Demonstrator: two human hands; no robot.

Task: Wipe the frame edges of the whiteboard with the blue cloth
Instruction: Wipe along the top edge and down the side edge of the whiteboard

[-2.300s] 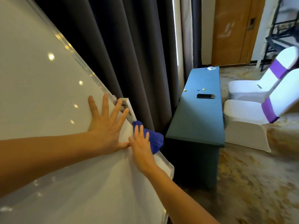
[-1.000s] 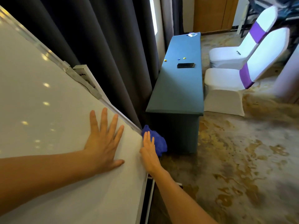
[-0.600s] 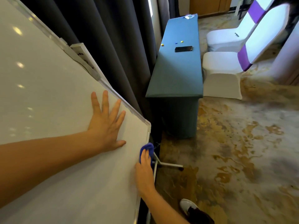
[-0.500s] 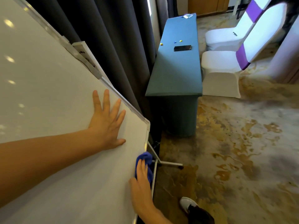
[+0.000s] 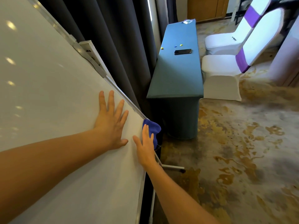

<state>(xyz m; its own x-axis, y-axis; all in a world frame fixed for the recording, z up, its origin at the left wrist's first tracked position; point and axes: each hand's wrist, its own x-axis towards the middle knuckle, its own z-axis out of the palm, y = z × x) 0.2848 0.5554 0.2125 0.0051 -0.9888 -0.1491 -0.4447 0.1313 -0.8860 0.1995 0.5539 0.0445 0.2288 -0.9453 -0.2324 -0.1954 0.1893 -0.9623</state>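
Note:
The whiteboard [image 5: 48,94] fills the left of the head view, tilted, with a thin metal frame edge [image 5: 123,96] running down to its right corner. My left hand [image 5: 111,120] lies flat on the board surface, fingers spread. My right hand [image 5: 145,147] presses the blue cloth [image 5: 152,129] against the frame at the board's right corner, with the cloth bunched over the edge under my fingertips. Part of the cloth hangs behind the frame.
Dark curtains [image 5: 113,38] hang behind the board. A long teal table [image 5: 178,75] with a phone [image 5: 182,51] stands to the right, white covered chairs [image 5: 226,65] beside it. The board's stand foot [image 5: 173,167] rests on patterned carpet.
My right hand with the cloth moved down the side frame below the corner, then back up to the corner. My left hand stayed flat on the board.

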